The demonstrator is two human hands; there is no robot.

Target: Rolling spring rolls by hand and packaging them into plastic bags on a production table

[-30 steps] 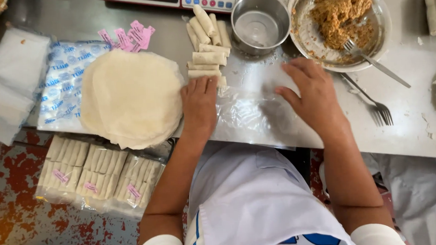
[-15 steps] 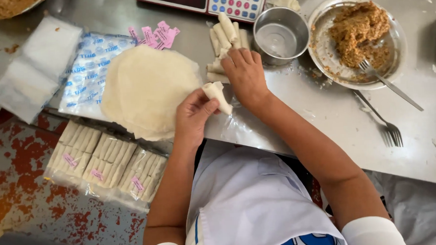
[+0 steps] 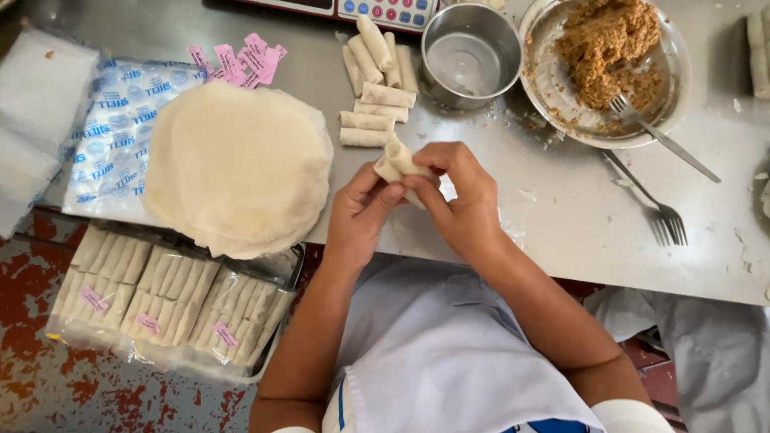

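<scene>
At the near edge of the grey metal table, both hands meet around one pale rolled pastry stick. The left hand closes its fingers on the lower left end of the roll, and the right hand pinches it from the right side with thumb and fingertips; both grips are tight on it. The roll is lifted a little above the table, just near of the pile of finished pale rolls. In that pile I count about seven rolls, though some overlap and the count is not sure.

Left of the hands lies one round stack of thin cream wrapper sheets, resting on a clear plastic bag with blue print. Several small pink paper tags lie at the far edge of the stack. Far from the hands stands one small steel cup, and right of it one round metal plate with brown minced filling. Two forks are in view: one silver fork leans in the plate, the other steel fork lies flat on the table nearer. Below the table on the left, three clear packs of packed rolls sit side by side in a tray.
</scene>
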